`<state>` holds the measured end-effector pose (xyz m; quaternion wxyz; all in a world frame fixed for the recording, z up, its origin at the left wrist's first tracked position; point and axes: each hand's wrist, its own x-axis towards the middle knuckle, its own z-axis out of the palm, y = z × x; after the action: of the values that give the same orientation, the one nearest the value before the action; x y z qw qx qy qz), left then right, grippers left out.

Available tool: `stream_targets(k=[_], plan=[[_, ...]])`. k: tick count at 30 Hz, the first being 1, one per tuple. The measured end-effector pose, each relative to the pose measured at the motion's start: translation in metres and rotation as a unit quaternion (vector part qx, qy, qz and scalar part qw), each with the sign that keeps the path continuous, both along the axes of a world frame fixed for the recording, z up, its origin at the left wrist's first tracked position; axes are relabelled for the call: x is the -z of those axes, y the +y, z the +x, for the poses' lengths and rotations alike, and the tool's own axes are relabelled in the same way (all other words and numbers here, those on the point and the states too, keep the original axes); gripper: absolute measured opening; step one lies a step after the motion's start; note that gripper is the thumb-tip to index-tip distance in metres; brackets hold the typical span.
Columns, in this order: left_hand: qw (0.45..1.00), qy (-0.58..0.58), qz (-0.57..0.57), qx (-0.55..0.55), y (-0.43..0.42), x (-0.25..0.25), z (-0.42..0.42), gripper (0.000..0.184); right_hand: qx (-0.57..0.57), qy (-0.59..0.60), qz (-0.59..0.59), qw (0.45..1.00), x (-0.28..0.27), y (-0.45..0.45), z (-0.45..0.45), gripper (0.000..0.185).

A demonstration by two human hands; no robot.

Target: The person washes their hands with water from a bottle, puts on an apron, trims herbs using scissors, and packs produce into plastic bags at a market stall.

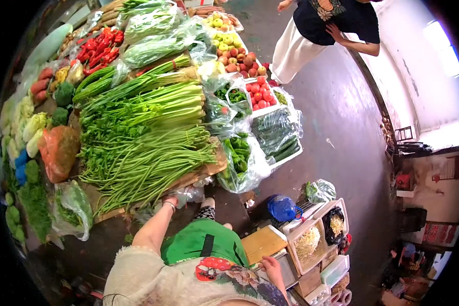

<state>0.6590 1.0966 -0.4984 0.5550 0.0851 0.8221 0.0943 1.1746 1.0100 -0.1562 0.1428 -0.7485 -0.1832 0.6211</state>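
My left hand (171, 200), with a bracelet at the wrist, reaches to the front edge of the vegetable stall, beside crumpled clear plastic bags (189, 194). Its fingers are mostly hidden there, so its grip does not show. Just above it lie long green beans (153, 168) and bundles of celery (153, 109) on a board. My right hand (272, 267) hangs at my right side, fingers loosely bent and apart, with nothing seen in it. Close to that hand are a wooden board (263, 243) and a white tray of bean sprouts (307, 242). I wear a green apron (206, 240).
Bagged green peppers (238, 155), a crate of cucumbers (276, 133), tomatoes (260, 93) and apples (239, 60) line the stall's right side. A blue plastic jug (283, 207) stands near the crates. Another person (336, 25) is on the floor (336, 122) beyond.
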Motion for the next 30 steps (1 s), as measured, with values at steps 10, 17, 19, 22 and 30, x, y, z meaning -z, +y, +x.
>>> stream_targets(k=[10,17,19,22,30], plan=[[0.945,0.187,-0.058,0.261,-0.006,0.021,0.0,0.013,-0.046,0.03,-0.007,0.998,0.021,0.064,0.012,0.03],[0.993,0.063,0.017,-0.103,0.008,-0.117,0.024,0.022,-0.14,0.027,0.029,0.989,0.051,0.137,0.05,0.025],[0.981,0.043,0.033,-0.188,0.016,-0.14,0.026,0.027,-0.141,0.034,0.054,0.988,0.042,0.162,0.058,0.024],[0.994,0.034,0.011,-0.104,0.024,-0.164,0.025,0.012,-0.14,0.029,0.062,0.988,0.039,0.185,0.072,0.024],[0.998,0.016,-0.068,-0.004,0.044,-0.214,0.054,0.019,-0.167,0.039,0.072,0.982,0.055,0.213,0.098,0.024]])
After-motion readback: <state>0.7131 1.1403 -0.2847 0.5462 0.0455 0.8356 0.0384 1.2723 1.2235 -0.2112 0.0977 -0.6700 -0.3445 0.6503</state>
